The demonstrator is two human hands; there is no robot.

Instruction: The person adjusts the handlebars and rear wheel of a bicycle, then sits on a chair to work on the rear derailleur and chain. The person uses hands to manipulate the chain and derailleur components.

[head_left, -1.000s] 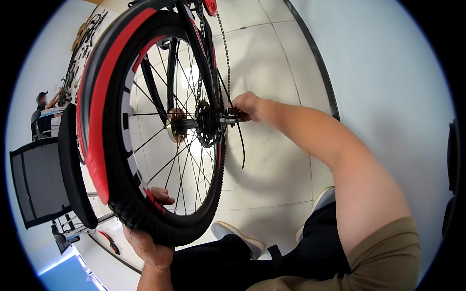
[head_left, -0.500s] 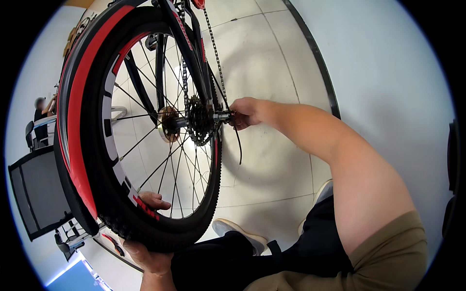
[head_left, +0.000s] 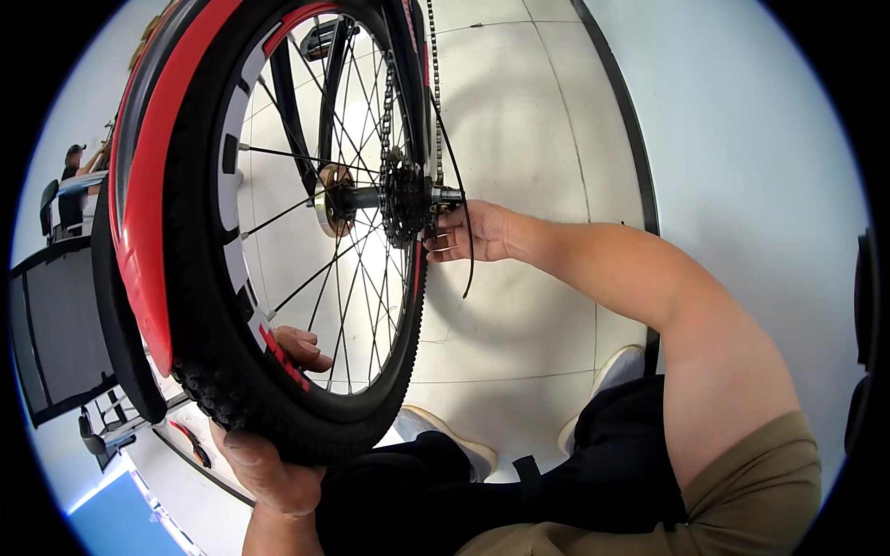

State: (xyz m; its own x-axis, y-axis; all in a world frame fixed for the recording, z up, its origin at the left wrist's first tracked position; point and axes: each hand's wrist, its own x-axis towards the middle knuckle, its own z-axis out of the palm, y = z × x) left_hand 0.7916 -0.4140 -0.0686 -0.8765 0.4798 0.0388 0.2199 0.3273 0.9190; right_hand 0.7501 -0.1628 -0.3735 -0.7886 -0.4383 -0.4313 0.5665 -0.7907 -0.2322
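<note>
A bicycle's black knobby rear tyre [head_left: 241, 408] fills the left half, under a red-and-grey mudguard [head_left: 144, 241]. My left hand [head_left: 264, 463] grips it from below, thumb outside, fingers showing inside the white-and-red rim [head_left: 232, 185]. My right hand [head_left: 468, 232] is at the outer end of the axle [head_left: 440, 195], just beside the black cassette [head_left: 403, 208], fingers curled around a part I cannot make out. A thin black cable [head_left: 469, 278] hangs past it. A chain [head_left: 437, 83] runs down to the hub, near the black frame tube [head_left: 416, 111].
A black chair [head_left: 65, 324] stands at the left, with a person [head_left: 72, 167] in dark clothing beyond it. A white wall [head_left: 751, 139] with dark skirting [head_left: 635, 148] runs along the right. My shoes [head_left: 612, 366] are on the tiled floor [head_left: 519, 102] below.
The wheel and frame sit higher in view than half a second ago. My right hand has moved a little lower against the axle, its fingers further beneath it. My left hand keeps its grip.
</note>
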